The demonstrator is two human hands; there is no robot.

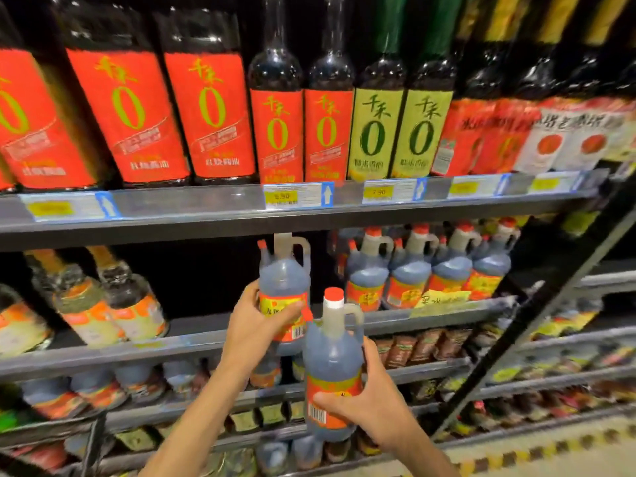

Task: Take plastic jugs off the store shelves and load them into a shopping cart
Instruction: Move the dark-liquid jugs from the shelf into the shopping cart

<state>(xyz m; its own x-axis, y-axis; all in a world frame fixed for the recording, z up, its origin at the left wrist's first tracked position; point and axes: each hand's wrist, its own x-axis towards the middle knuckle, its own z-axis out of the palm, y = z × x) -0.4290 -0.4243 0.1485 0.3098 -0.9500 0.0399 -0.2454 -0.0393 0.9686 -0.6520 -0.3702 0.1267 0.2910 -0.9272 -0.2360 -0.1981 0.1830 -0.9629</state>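
Observation:
I hold two plastic jugs of dark liquid in front of the store shelves. My left hand grips the farther jug round its red and yellow label, level with the middle shelf. My right hand grips the nearer jug, which has a red cap and a barcode, lower and closer to me. Both jugs stand upright and almost touch. Several more jugs of the same kind stand in a row on the middle shelf to the right. No shopping cart is in view.
The top shelf carries tall dark bottles with red and green labels. Glass bottles lean at the middle shelf's left. Lower shelves hold more jugs and packets. A dark diagonal bar crosses the right side. Striped floor tape runs at lower right.

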